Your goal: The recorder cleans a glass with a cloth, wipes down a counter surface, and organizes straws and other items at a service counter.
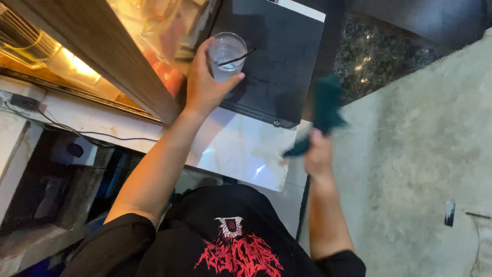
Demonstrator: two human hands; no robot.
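Left grip (205,84) wrapped my clear plastic cup with black straw (226,55) above the black box (277,56) on the white marble counter (241,149) | light, crushable, held mid-wall | right grip (318,154) clenched a soft, limp teal cloth (325,110).

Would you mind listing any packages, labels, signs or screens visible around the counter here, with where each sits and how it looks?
Black box-shaped appliance: on the white marble counter, flat dark top, no lit screen visible.
Small dark tag-like scrap: on the concrete floor, lower right, rectangular, too small to tell.
Clear wrapped items: behind the lit display glass, blurred.
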